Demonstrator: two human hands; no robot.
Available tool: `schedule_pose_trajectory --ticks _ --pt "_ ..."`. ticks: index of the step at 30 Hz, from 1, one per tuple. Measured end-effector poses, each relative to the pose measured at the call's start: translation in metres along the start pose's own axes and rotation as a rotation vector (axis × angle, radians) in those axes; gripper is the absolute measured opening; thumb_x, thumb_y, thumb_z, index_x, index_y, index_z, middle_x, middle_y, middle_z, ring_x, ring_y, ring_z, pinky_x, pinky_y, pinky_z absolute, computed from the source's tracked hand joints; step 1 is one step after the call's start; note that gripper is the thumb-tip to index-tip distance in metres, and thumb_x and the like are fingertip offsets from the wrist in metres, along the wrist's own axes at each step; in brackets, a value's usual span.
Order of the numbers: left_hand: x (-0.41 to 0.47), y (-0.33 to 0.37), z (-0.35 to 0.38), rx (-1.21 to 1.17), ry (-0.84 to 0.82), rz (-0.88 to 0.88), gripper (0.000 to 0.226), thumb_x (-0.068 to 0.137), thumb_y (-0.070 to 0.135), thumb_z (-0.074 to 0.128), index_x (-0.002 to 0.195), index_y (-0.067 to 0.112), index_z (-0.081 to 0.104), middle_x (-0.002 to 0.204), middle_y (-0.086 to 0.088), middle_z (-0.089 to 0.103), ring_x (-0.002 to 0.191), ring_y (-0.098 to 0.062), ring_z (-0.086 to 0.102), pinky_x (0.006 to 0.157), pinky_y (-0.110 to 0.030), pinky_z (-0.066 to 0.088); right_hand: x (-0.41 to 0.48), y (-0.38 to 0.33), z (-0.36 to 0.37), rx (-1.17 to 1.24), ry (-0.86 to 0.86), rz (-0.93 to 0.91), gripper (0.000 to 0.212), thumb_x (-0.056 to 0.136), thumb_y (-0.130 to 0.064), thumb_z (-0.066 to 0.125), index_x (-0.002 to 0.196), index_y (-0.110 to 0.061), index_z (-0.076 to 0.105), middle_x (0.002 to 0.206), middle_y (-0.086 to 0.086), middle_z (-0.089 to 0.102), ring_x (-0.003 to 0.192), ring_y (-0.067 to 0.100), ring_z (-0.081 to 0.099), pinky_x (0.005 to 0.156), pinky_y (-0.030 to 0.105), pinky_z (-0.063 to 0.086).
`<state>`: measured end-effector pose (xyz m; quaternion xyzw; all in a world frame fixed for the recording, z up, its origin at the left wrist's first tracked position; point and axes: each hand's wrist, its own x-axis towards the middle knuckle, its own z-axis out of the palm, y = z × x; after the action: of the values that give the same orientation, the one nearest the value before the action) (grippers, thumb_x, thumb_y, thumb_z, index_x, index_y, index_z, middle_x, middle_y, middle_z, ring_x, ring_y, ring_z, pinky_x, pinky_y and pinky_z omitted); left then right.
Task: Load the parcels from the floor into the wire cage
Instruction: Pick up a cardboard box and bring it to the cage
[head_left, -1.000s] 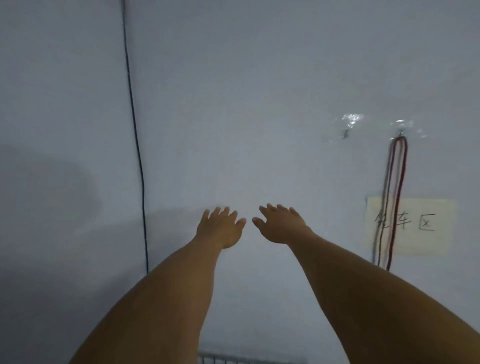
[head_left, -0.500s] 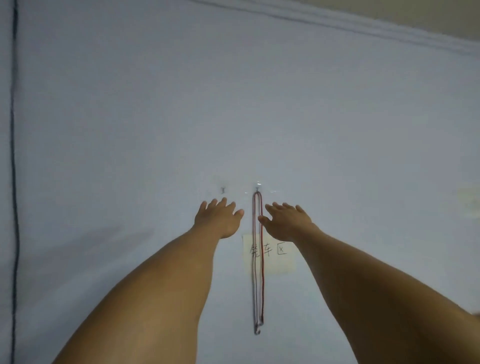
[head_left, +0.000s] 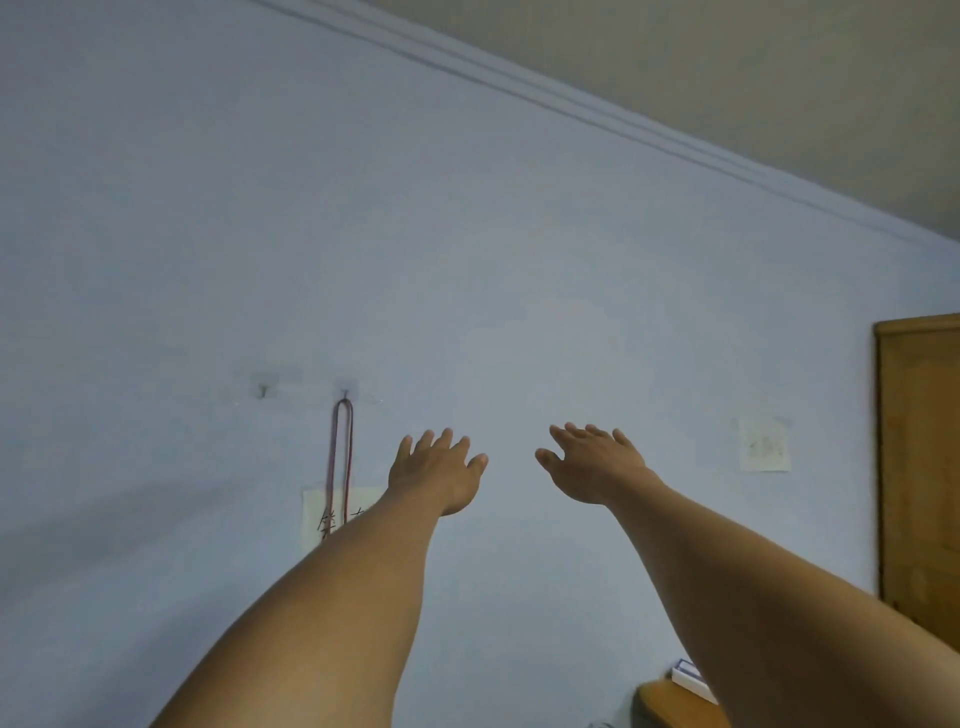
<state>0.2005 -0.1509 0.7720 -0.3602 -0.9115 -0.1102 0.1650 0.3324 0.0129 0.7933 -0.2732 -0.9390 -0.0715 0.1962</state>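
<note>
Red cord (head_left: 342, 457) hangs from wall hook, paper label (head_left: 317, 519) behind it, partly hidden by your left forearm. Your left hand (head_left: 439, 475): raised toward wall, fingers straight, slightly spread, holding nothing. Your right hand (head_left: 592, 467): same pose, thumb out, empty, apart from left. Wooden door (head_left: 919, 467) at far right. No parcels, no wire cage in view; your head points high at wall. Likely between loads. Drop gaze to floor first, pick next parcel, set both palms on opposite sides before lifting, find cage opening before carrying.
</note>
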Motion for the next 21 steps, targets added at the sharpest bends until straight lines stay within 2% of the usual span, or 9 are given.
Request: schedule_pose_trajectory --ticks 2,7,14,21 --pt "0.017 0.019 0.016 0.005 -0.013 -0.03 0.063 0.107 0.055 0.009 0.164 0.027 0.012 0.172 0.002 0.001 0.158 -0.023 -0.002 0.127 -0.047 -0.004 0.017 0.024 0.014 0.015 -0.014 -0.026 0.066 0.104 -0.058 0.016 0.162 -0.027 0.014 0.17 -0.006 0.012 0.157 0.019 0.007 0.126 0.047 0.002" --pt "0.05 0.02 0.045 0.049 -0.031 -0.077 0.064 0.107 0.055 0.009 0.164 0.026 0.012 0.172 0.001 0.001 0.158 -0.024 -0.002 0.127 -0.047 -0.004 0.057 0.03 0.054 0.073 -0.019 -0.099 0.066 0.105 -0.058 0.016 0.162 -0.027 0.013 0.17 -0.005 0.012 0.157 0.019 0.007 0.126 0.046 0.002" --pt "0.121 -0.006 0.114 0.095 -0.093 -0.175 0.063 0.107 0.054 0.008 0.164 0.027 0.01 0.172 0.002 0.0 0.158 -0.023 -0.003 0.127 -0.047 -0.005 0.132 0.023 0.151 0.157 -0.082 -0.183 0.067 0.105 -0.058 0.017 0.163 -0.025 0.012 0.17 -0.005 0.012 0.157 0.018 0.006 0.127 0.046 0.001" --pt "0.149 -0.036 0.239 0.048 -0.29 -0.247 0.064 0.107 0.056 0.011 0.164 0.027 0.013 0.172 0.0 0.003 0.158 -0.024 0.002 0.127 -0.047 -0.002 0.17 0.037 0.276 0.159 -0.3 -0.197 0.064 0.105 -0.057 0.019 0.162 -0.027 0.016 0.169 0.0 0.018 0.156 0.02 0.013 0.126 0.046 0.004"
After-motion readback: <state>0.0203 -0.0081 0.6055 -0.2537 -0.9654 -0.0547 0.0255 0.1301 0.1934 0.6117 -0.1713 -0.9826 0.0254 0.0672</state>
